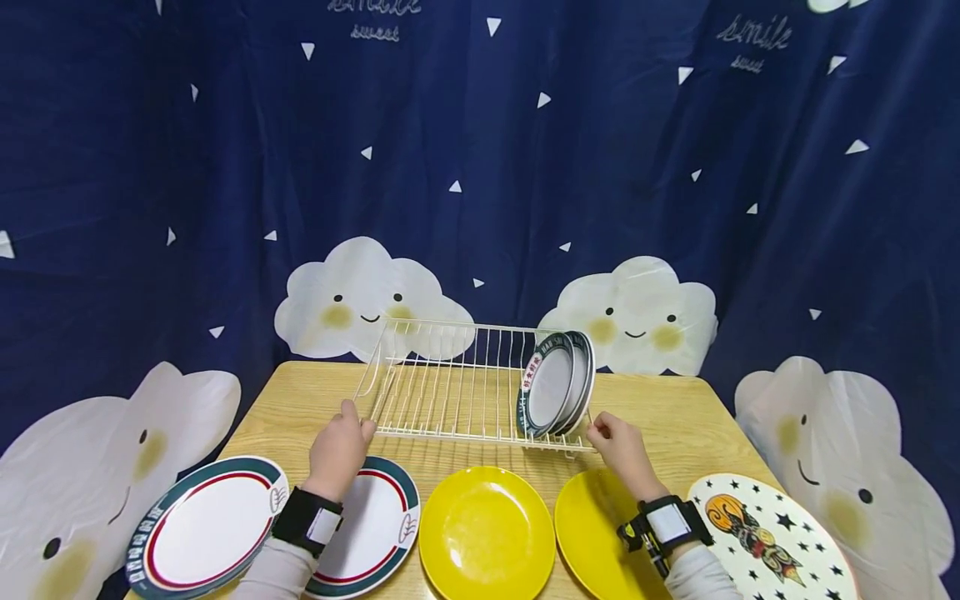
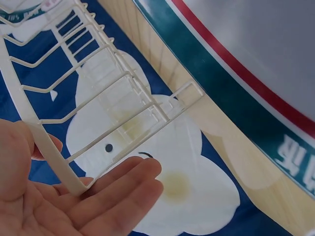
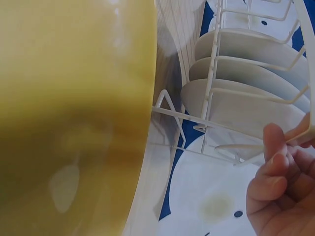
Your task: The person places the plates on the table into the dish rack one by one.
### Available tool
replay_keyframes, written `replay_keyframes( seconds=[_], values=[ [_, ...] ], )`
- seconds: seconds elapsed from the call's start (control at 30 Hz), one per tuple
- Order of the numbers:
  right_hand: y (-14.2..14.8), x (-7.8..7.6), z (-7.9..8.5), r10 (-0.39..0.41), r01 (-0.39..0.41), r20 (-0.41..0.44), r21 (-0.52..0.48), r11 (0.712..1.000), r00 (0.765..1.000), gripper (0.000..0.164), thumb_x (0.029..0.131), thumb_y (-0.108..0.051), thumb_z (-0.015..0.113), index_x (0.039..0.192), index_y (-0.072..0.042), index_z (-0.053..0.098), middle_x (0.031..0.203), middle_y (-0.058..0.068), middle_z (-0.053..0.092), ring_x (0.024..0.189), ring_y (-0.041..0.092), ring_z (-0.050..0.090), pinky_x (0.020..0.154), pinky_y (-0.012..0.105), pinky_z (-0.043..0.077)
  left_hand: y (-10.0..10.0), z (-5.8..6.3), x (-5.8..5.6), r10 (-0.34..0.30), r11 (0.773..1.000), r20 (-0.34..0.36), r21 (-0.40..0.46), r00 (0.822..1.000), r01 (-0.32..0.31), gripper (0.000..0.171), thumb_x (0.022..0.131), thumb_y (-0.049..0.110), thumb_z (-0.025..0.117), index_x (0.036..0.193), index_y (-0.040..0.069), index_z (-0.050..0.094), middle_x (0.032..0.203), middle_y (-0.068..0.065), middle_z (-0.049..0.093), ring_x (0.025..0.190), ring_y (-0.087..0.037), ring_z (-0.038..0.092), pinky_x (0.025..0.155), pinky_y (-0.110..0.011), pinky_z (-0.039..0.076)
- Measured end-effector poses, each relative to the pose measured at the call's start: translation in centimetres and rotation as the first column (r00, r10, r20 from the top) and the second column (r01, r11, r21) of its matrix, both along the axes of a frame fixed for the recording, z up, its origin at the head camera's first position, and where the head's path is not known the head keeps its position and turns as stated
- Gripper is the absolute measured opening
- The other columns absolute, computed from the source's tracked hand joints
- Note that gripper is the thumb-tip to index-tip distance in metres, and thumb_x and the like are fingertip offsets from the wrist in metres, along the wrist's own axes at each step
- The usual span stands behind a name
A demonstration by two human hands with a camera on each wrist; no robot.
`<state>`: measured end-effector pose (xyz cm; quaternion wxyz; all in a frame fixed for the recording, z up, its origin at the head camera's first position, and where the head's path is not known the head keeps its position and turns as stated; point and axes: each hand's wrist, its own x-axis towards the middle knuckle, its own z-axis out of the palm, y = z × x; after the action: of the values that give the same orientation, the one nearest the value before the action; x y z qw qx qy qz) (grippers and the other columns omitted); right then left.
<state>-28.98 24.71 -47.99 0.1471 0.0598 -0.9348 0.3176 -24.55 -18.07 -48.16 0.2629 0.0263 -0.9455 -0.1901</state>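
A white wire dish rack [image 1: 450, 435] is held between both hands over the wooden table, its front rail toward me. My left hand [image 1: 341, 450] grips its left end; in the left wrist view the thumb lies over the flat white rim [image 2: 43, 145] and the fingers reach beneath it. At the opposite end my right hand [image 1: 621, 446] pinches the rack's corner, seen also in the right wrist view with curled fingers [image 3: 273, 184]. Several green-rimmed plates [image 1: 549, 387] stand on edge at the rack's right side. Their pale backs [image 3: 241, 101] show in the right wrist view.
Along the near table edge lie two green-and-red-rimmed plates [image 1: 213, 529] [image 1: 367, 533], two yellow plates [image 1: 487, 533] [image 1: 592, 525] and a star-patterned oval plate [image 1: 780, 533]. My forearms pass over some of them. A dark blue curtain [image 1: 480, 225] with clouds hangs behind the wooden table [image 1: 300, 400].
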Motion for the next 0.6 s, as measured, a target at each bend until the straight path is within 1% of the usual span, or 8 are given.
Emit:
replay_keyframes(
  seconds=[0.13, 0.4, 0.5, 0.6],
  values=[
    [1.2, -0.1, 0.0, -0.002, 0.002, -0.017, 0.011, 1.000, 1.000, 0.013, 0.088, -0.009, 0.060, 0.076, -0.006, 0.058, 0.062, 0.001, 0.053, 0.058, 0.011, 0.043, 0.053, 0.022, 0.034, 1.0, -0.1, -0.2, -0.005, 1.000, 0.017, -0.017, 1.000, 0.005, 0.025, 0.092, 0.018, 0.059, 0.089, -0.004, 0.047, 0.055, -0.012, 0.050, 0.042, -0.028, 0.054, 0.035, -0.037, 0.038],
    [3.5, -0.5, -0.1, -0.005, 0.006, -0.045, 0.037, 0.999, 0.999, 0.014, 0.088, -0.008, 0.060, 0.075, -0.007, 0.059, 0.060, 0.000, 0.051, 0.057, 0.012, 0.042, 0.054, 0.023, 0.033, 3.1, 0.1, -0.1, -0.001, 0.999, 0.050, -0.048, 0.999, 0.003, 0.028, 0.093, 0.023, 0.061, 0.088, -0.001, 0.047, 0.055, -0.009, 0.047, 0.042, -0.023, 0.051, 0.035, -0.032, 0.036],
    [4.2, -0.5, 0.0, -0.011, 0.013, -0.044, 0.051, 0.999, 0.999, 0.014, 0.089, -0.008, 0.059, 0.075, -0.007, 0.059, 0.060, 0.000, 0.049, 0.057, 0.012, 0.041, 0.054, 0.023, 0.032, 3.8, 0.1, -0.2, 0.003, 0.998, 0.029, -0.069, 1.000, -0.001, 0.028, 0.092, 0.024, 0.061, 0.087, 0.000, 0.047, 0.054, -0.008, 0.047, 0.040, -0.023, 0.050, 0.034, -0.032, 0.037],
    [4.8, -0.5, 0.0, -0.017, 0.020, -0.045, 0.060, 0.998, 0.999, 0.016, 0.091, -0.009, 0.059, 0.075, -0.006, 0.059, 0.060, 0.000, 0.048, 0.057, 0.012, 0.040, 0.054, 0.023, 0.032, 4.3, 0.1, -0.3, 0.004, 0.997, -0.008, -0.078, 1.000, -0.005, 0.028, 0.091, 0.023, 0.061, 0.085, 0.000, 0.047, 0.052, -0.008, 0.047, 0.039, -0.025, 0.051, 0.033, -0.034, 0.037]
  ],
)
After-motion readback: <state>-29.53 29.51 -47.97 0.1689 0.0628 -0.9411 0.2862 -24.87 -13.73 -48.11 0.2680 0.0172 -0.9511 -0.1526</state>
